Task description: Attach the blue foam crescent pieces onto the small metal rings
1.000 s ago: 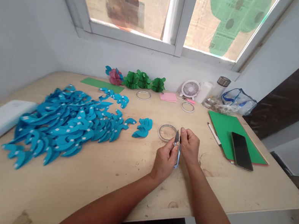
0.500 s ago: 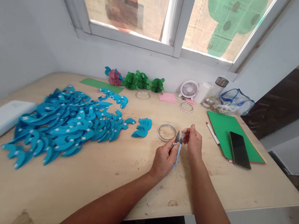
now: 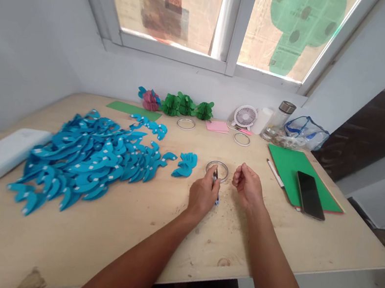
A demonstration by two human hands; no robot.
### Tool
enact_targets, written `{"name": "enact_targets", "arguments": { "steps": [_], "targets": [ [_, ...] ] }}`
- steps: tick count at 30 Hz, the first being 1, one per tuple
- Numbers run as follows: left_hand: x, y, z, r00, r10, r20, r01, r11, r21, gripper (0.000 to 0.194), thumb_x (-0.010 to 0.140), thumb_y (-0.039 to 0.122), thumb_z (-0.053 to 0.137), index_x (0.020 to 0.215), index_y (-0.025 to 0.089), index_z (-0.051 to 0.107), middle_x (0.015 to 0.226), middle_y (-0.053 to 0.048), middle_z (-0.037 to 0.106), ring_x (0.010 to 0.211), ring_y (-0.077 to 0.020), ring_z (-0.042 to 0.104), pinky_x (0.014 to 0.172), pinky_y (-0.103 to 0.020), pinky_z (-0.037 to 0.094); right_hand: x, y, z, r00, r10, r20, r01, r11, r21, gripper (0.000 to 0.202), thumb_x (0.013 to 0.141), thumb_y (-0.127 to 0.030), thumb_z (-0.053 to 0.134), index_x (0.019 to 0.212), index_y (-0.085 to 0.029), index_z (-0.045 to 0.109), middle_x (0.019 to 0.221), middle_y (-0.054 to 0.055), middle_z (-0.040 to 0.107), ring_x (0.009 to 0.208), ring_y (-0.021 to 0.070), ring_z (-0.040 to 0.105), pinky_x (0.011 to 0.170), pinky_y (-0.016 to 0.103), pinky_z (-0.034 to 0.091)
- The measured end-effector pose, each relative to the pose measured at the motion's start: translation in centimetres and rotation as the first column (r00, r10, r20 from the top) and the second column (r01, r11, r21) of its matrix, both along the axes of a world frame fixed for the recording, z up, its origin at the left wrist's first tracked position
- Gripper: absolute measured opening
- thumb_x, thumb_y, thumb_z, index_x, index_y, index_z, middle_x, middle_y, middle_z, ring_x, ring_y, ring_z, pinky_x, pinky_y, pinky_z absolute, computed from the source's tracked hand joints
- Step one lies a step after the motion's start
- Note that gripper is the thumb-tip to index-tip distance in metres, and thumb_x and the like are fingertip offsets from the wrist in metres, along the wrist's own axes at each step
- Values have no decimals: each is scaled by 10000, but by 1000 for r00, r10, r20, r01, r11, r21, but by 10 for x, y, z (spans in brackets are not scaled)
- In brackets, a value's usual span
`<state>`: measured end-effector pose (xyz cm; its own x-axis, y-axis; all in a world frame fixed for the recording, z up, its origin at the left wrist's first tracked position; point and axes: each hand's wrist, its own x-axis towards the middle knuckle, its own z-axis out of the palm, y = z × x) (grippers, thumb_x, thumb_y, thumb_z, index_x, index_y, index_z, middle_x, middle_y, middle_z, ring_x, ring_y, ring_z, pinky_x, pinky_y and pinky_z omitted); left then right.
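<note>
My left hand (image 3: 203,193) is closed around small snips (image 3: 217,199), whose dark blades and bluish handle show beside the fingers. It covers part of a metal ring (image 3: 225,165) lying on the table. To the right, my right hand (image 3: 247,186) has its fingers curled together; what they hold, if anything, is too small to make out. Just left of the ring lies a small cluster of folded blue paper (image 3: 185,165). A big heap of curved blue paper pieces with white squares (image 3: 93,156) spreads over the left of the table.
A white power bank (image 3: 1,150) with a cable lies at the left edge. A phone (image 3: 310,194) rests on green sheets (image 3: 285,165) at right, beside a pen (image 3: 275,173). Along the wall stand green paper shapes (image 3: 186,105), a fan (image 3: 245,117) and a bottle (image 3: 279,117).
My left hand has moved left with the snips, over the ring's near edge. The hands are now farther apart, and the fingers of my right hand have curled in.
</note>
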<state>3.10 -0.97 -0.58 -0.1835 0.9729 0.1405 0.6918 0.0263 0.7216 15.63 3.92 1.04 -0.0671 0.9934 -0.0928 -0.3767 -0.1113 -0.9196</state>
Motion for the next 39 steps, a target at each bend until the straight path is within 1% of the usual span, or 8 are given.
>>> {"name": "enact_targets", "arguments": {
  "steps": [5,10,14,18,23,28,35,39],
  "targets": [
    [0,3,1,968,-33,-247,13,997,-82,349,880,278,385,1185,215,542,850,-87,691,773,-206,635,650,-270,400,-5,-4,3,994,110,-25,-111,993,-29,334,671,-467,683,618,-189,507,453,-60,435,407,68,337,410,214,262],
    [0,4,-3,926,-85,-367,41,991,-125,343,895,321,354,1162,227,547,817,-105,690,753,-233,643,637,-293,406,-9,-6,2,987,159,-30,-160,987,-29,392,697,-514,654,581,-197,455,398,-86,332,370,60,259,391,218,202],
    [-5,5,-3,939,-84,-334,49,992,-112,330,899,303,356,1157,231,548,844,-95,692,772,-210,641,654,-274,403,-10,-7,2,984,175,6,-175,984,-28,431,723,-541,616,553,-203,409,383,-94,285,360,59,221,388,223,174],
    [-5,6,-1,963,-74,-258,60,996,-63,348,903,278,348,1201,233,522,908,-79,693,805,-188,634,666,-260,393,-11,-9,3,983,183,-5,-183,983,-10,417,722,-532,623,575,-199,420,425,-85,319,392,63,260,413,221,218],
    [-3,7,1,928,-129,-351,118,992,-51,346,894,209,321,1164,201,537,849,-92,678,811,-206,615,720,-301,372,-13,-12,5,975,222,-27,-222,975,26,379,696,-470,678,604,-189,442,514,-65,390,461,66,327,460,220,271],
    [-6,3,4,901,-85,-425,81,996,-28,304,866,211,386,1127,187,540,851,-104,652,903,-244,571,770,-345,333,-13,-11,6,982,186,17,-187,981,52,397,711,-486,653,580,-194,418,477,-81,324,431,62,277,443,223,249],
    [-7,2,5,903,-99,-419,102,995,-15,265,857,231,418,1077,203,563,887,-90,650,941,-248,538,769,-354,306,-11,-7,2,994,107,32,-109,993,43,434,724,-479,638,529,-207,361,396,-99,259,366,57,214,392,222,188],
    [-8,1,8,911,-85,-403,96,995,9,236,851,230,429,1022,203,589,871,-86,654,925,-251,543,754,-355,313,-12,-6,-3,995,91,40,-92,996,4,505,725,-539,617,483,-211,319,359,-94,257,336,53,210,371,225,169]
  ]
}}
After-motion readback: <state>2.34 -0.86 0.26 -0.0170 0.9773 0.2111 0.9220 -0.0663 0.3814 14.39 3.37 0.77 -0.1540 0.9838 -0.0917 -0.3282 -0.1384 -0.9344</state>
